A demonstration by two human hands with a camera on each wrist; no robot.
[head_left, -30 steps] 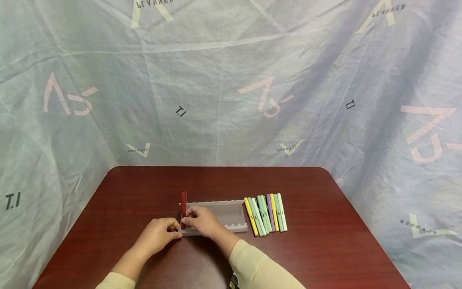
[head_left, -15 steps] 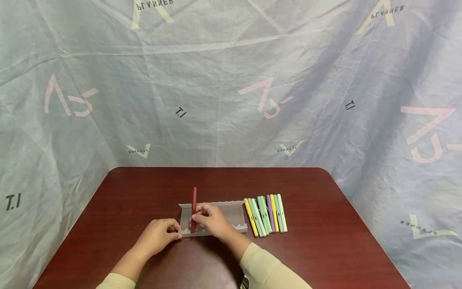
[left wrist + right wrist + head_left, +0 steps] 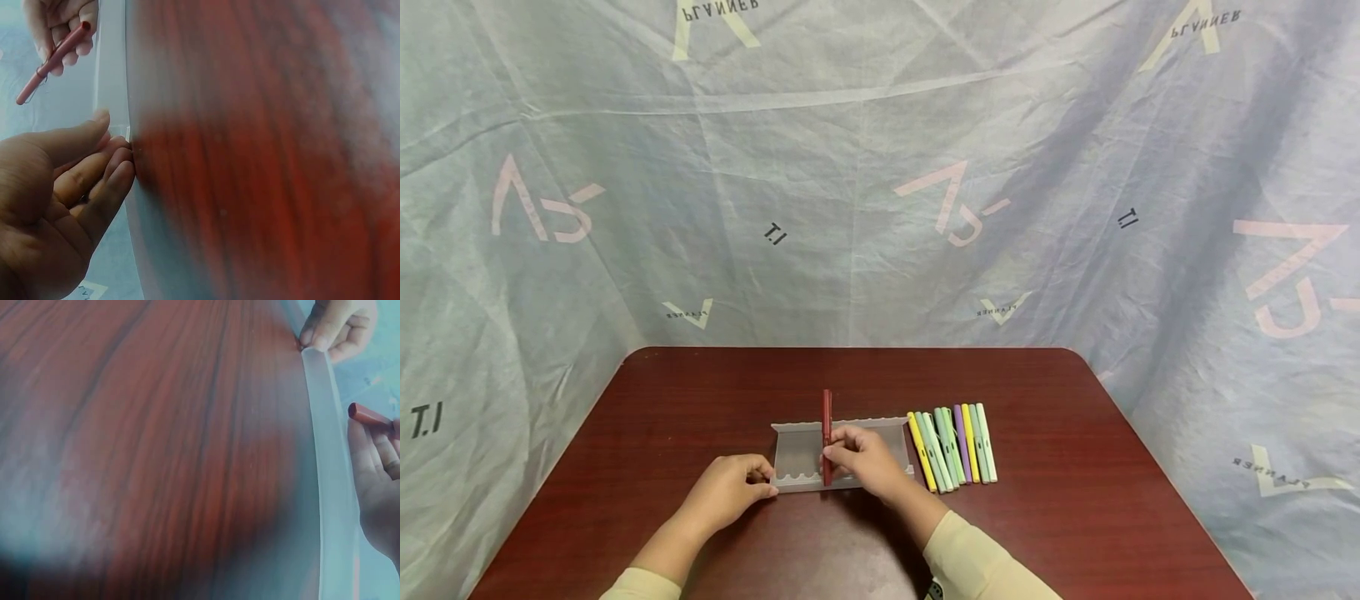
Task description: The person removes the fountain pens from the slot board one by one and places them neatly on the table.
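My right hand (image 3: 867, 460) pinches a dark red pen (image 3: 827, 410) between thumb and fingers, over the middle of a pale translucent pen tray (image 3: 796, 443) with scalloped long edges. The pen points away from me and its near end overlaps the tray's front edge. With thumb and fingertips, my left hand (image 3: 730, 492) pinches the tray's near left corner. The right wrist view shows the pen's near end (image 3: 359, 412) beside the tray's pale front edge (image 3: 328, 469). In the left wrist view the pen (image 3: 53, 62) slants across the fingers, its clip showing.
Right of the tray lies a row of pens in yellow (image 3: 922, 452), pale green (image 3: 943, 442), purple (image 3: 962, 442) and white (image 3: 987, 442), set side by side. A dark red wood table (image 3: 1075, 500) carries everything. Printed grey cloth (image 3: 857, 167) hangs behind it and at both sides.
My right hand has carried the red pen rightward from the tray's left end to its middle. My left hand stays at the corner; the tray and the row of pens have not moved.
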